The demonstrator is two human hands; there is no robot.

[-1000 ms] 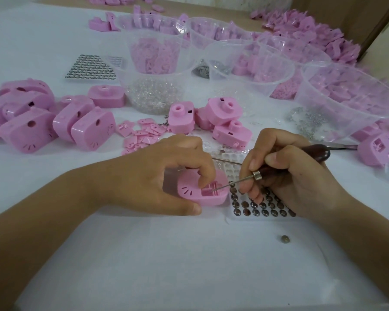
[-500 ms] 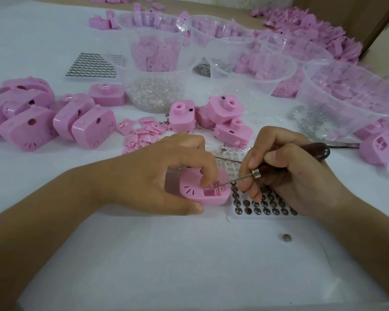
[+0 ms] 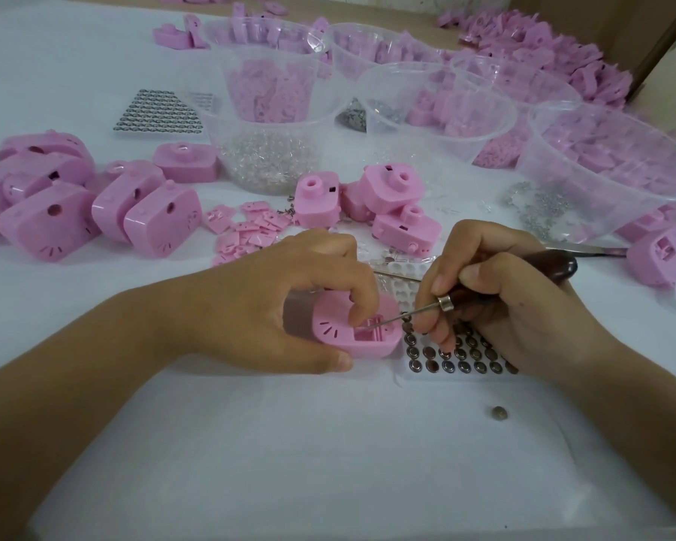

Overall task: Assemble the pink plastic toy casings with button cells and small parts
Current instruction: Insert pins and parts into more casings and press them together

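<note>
My left hand [image 3: 285, 302] grips a pink toy casing [image 3: 334, 331] on the white table, thumb at its near side and fingers curled over the top. The casing's open battery slot faces me. My right hand [image 3: 512, 306] holds a dark wooden-handled awl [image 3: 484, 292] like a pen; its thin metal tip reaches into the slot. Under my right hand lies a clear tray of button cells [image 3: 461, 361]. One loose button cell [image 3: 498, 412] lies on the table nearer to me.
Finished pink casings [image 3: 106, 212] are heaped at the left, more [image 3: 383, 205] behind my hands, with small pink flat parts [image 3: 246, 232] between. Clear plastic bowls [image 3: 274, 123] of pink parts and metal bits stand across the back. Tweezers [image 3: 586, 251] lie at the right.
The awl tip has slid a little further into the casing's slot. Both hands stay almost where they were.
</note>
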